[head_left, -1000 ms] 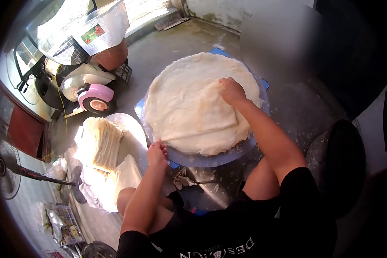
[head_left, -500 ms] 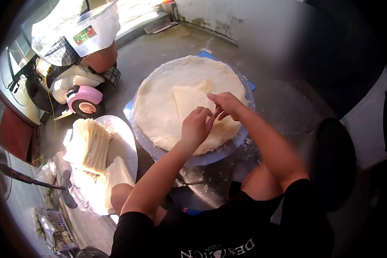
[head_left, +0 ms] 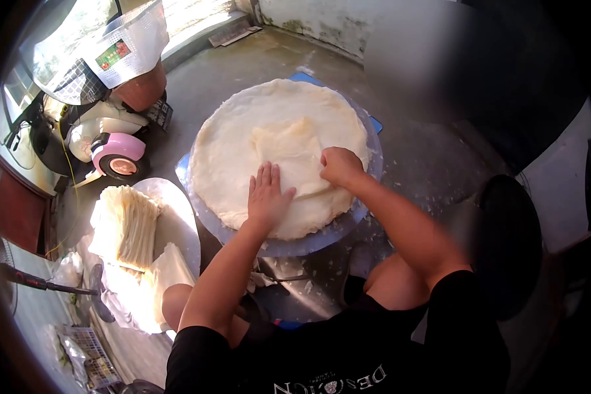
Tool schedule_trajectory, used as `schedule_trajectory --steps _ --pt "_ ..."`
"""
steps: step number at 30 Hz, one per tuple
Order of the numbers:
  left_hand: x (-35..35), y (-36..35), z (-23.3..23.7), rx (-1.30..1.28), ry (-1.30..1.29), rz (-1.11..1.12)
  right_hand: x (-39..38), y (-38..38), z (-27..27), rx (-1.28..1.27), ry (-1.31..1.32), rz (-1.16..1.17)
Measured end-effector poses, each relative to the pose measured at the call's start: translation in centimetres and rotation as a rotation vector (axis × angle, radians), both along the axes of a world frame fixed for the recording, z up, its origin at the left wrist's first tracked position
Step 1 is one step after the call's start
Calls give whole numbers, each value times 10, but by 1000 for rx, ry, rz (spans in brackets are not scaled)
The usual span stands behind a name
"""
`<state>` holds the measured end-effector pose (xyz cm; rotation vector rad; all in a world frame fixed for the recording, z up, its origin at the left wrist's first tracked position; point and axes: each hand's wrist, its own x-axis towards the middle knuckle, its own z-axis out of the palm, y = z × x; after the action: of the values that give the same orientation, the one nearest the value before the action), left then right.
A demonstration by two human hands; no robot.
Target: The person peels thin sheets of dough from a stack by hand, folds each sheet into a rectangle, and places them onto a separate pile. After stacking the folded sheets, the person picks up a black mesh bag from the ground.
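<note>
A broad round pile of thin, pale, dough-like sheets (head_left: 230, 131) lies on a round translucent board (head_left: 282, 247) in front of me. My left hand (head_left: 266, 194) rests flat on the near-left part of the pile, fingers stretched out and slightly apart. At the right of the pile's middle, my right hand (head_left: 341, 167) is closed in a pinch, apparently on the edge of a thin pale sheet (head_left: 295, 167); its fingertips are partly hidden. A yellowish rumpled patch shows just beyond both hands.
To the left, a folded stack of pale sheets (head_left: 126, 226) and a smaller folded bundle (head_left: 167, 276) lie on a white round surface (head_left: 180, 210). A scooter with a pink wheel cover (head_left: 118, 154) stands behind them. A black round seat (head_left: 512, 246) is at right.
My hands have moved apart: the left went leftward and opened flat, while the right stayed near the pile's right side and closed. The folded, triangular sheet at the centre now lies spread flatter.
</note>
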<state>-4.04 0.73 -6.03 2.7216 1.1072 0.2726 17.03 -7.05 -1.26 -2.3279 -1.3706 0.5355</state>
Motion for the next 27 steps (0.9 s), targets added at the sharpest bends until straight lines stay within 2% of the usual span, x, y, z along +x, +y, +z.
schedule_trajectory --steps 2,4,8,10,14,16,17,18,19,20,23,25,26,27 --pt "-1 2 4 -61 3 17 0 -4 2 -50 -72 -13" --pt "-2 6 8 -78 -22 5 5 -3 -4 27 -86 -132" --pt "-21 5 16 -106 -156 -51 16 10 -21 -6 -27 -92" --pt "-38 -3 37 -179 -176 -87 21 16 -26 -85 68 -47" --pt "-83 -40 84 -316 -278 -158 9 19 -27 -67 -10 -3" --pt "-107 -56 110 -379 -344 -166 11 24 -51 293 505 -203" --pt "-119 -63 119 -370 -358 -110 -1 17 -24 220 736 -207" --pt "-132 -68 126 -459 -406 -146 -15 15 -6 163 888 -333" --pt "-146 -72 130 -542 -463 -181 -10 18 -14 113 949 -307" --pt "-158 -77 131 -524 -496 -111 -18 19 -11 139 988 -327" --pt "-189 -88 131 -564 -658 -58 -50 41 31 149 953 -207" --pt "-204 -92 134 -642 -750 55 -73 57 68 272 1086 4" --pt "-213 -99 144 -731 -816 154 -89 64 89 261 1081 23" --pt "-220 -98 139 -724 -831 166 -112 70 111 251 1129 155"
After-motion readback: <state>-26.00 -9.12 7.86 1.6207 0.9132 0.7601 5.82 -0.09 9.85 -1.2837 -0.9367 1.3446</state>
